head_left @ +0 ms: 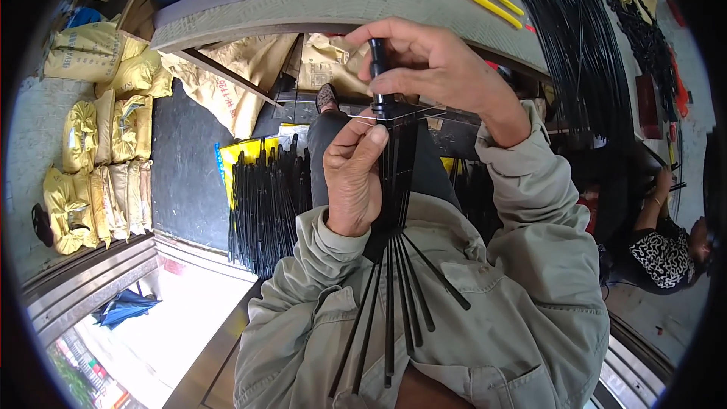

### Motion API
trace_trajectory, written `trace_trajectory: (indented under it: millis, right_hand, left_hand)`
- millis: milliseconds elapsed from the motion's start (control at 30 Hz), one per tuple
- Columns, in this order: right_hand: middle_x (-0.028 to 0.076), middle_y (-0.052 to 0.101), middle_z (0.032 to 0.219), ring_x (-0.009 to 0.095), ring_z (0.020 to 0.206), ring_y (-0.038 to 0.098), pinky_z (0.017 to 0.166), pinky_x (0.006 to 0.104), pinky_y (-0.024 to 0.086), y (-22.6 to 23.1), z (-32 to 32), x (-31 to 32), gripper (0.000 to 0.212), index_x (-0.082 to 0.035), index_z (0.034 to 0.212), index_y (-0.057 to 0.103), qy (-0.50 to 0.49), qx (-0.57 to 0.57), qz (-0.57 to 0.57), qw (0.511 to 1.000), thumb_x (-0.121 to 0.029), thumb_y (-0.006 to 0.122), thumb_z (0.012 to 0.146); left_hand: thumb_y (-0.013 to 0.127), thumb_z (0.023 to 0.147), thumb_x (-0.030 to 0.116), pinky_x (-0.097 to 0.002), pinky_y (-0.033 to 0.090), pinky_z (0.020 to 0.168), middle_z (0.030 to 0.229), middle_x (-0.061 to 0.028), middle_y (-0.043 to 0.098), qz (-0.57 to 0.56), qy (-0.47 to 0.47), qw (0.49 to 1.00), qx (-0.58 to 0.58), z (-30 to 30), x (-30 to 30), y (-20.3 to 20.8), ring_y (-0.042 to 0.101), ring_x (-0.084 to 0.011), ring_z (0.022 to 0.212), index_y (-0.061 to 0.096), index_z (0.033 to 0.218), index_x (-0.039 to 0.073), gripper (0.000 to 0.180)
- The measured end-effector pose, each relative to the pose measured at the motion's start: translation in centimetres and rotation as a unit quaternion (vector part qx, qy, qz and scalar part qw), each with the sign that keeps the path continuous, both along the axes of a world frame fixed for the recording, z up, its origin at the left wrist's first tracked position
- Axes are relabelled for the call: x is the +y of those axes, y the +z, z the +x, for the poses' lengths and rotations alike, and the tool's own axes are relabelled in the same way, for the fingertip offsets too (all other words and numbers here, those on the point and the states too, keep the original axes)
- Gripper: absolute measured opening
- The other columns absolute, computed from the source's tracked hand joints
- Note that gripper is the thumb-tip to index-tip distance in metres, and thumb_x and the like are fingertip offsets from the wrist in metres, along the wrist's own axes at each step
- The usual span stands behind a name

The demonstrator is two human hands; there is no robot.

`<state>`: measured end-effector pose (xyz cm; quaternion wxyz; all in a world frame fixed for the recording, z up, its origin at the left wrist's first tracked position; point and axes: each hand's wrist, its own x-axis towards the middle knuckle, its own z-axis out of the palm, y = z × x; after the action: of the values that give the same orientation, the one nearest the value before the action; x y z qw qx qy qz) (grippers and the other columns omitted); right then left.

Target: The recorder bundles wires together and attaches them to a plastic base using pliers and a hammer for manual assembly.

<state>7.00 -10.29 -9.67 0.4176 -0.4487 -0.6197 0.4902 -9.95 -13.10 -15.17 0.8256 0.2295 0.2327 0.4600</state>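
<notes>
Left hand (352, 174) is pinching narrowly at the upper part of a bundle of black rods (397, 163), which is sitting in front of the body with its loose ends fanning over the shirt (545, 341). Right hand (447, 68) is gripping the black tube (376, 51) at the top, thin wire (360, 117) crossing just beneath; step in hand is apparently looking like wire-fitting, the next move probably calling for steady left-hand pressure while tube and wire are being lined up.
</notes>
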Motion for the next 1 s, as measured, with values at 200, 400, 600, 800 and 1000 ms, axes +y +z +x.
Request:
trace_trajectory:
  millis: [200,400,600,800,1000]
  right_hand:
    - [0.008,0.055,0.102,0.013,0.094,0.055,0.085,0.0247,0.043,-0.7,0.6,0.0,0.05,-0.002,0.128,0.04,0.061,0.079,0.038,0.994,-0.011,0.059,0.083]
    - [0.009,0.055,0.101,0.015,0.095,0.055,0.085,0.0257,0.043,-0.4,0.4,-0.2,0.047,0.0,0.127,0.04,0.073,0.092,0.039,0.992,-0.012,0.057,0.084]
    - [0.011,0.055,0.101,0.016,0.093,0.056,0.084,0.0271,0.043,-0.9,0.5,0.3,0.043,0.001,0.122,0.043,0.114,0.099,0.041,0.988,-0.012,0.058,0.083]
    - [0.011,0.055,0.101,0.017,0.093,0.055,0.083,0.0277,0.043,-1.1,0.3,0.3,0.045,0.001,0.122,0.041,0.112,0.119,0.062,0.985,-0.011,0.059,0.082]
    - [0.011,0.052,0.107,0.016,0.094,0.053,0.083,0.0284,0.043,-0.9,-1.4,-1.7,0.062,-0.003,0.127,0.036,-0.092,-0.002,0.145,0.985,-0.006,0.068,0.074]
  left_hand:
    - [0.058,0.082,0.0,-0.0202,0.044,0.079,0.095,-0.0044,0.062,0.011,0.003,1.0,0.02,0.2,0.0,-0.1,0.057,-0.0079,0.084,0.057,0.107,-0.004,0.025]
    - [0.058,0.082,0.0,-0.0194,0.043,0.078,0.093,-0.0029,0.061,0.0,0.001,1.0,0.03,0.1,0.1,-0.2,0.056,-0.0062,0.081,0.057,0.106,-0.003,0.024]
    - [0.059,0.082,0.0,-0.0196,0.043,0.077,0.091,-0.002,0.061,0.009,0.007,1.0,0.025,0.0,0.0,-0.2,0.055,-0.0057,0.08,0.058,0.105,-0.003,0.023]
    - [0.059,0.081,0.0,-0.0198,0.042,0.08,0.093,-0.0025,0.061,0.02,0.011,0.999,0.024,-0.2,-0.2,-0.6,0.055,-0.006,0.082,0.056,0.107,-0.002,0.026]
    - [0.058,0.083,0.002,-0.0201,0.042,0.081,0.096,-0.0036,0.061,0.026,0.004,1.0,0.005,-0.9,-0.2,-0.6,0.055,-0.0073,0.084,0.056,0.108,-0.003,0.026]
